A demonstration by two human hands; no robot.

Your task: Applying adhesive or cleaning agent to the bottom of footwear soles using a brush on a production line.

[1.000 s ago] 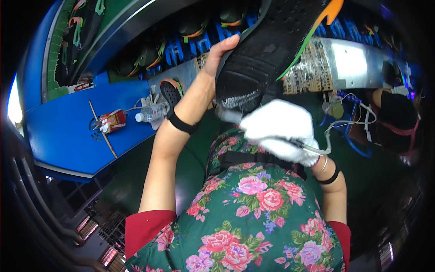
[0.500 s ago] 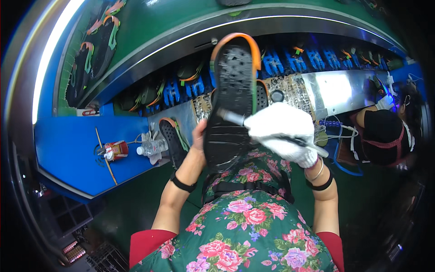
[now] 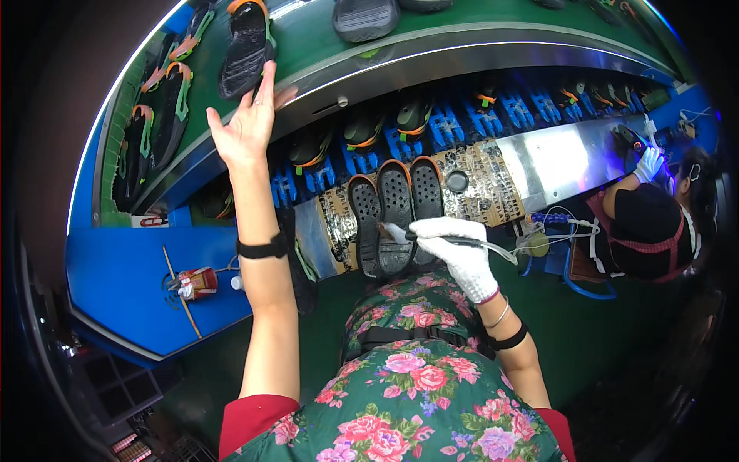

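Note:
My bare left hand (image 3: 248, 127) is raised over the green belt with its fingers spread. Its fingertips are at the lower end of a black shoe sole (image 3: 246, 50) with an orange and green rim; whether they touch it I cannot tell. In a white glove, my right hand (image 3: 458, 246) is closed round a brush (image 3: 396, 232) with a pale tube running from its handle. The bristles are at the middle one of three dark perforated shoe soles (image 3: 396, 192), which lie side by side on the bench in front of me.
Several soles (image 3: 171, 115) lie on the green belt (image 3: 300, 46) at the upper left. Behind the bench, blue racks (image 3: 446, 127) hold shoe parts. A red packet (image 3: 198, 283) and a thin stick (image 3: 178, 289) are on the blue table. A co-worker (image 3: 643, 223) sits at right.
My left hand has moved up and left, and the sole it held is now on the green belt. My right hand with the brush has come down to the soles on the bench.

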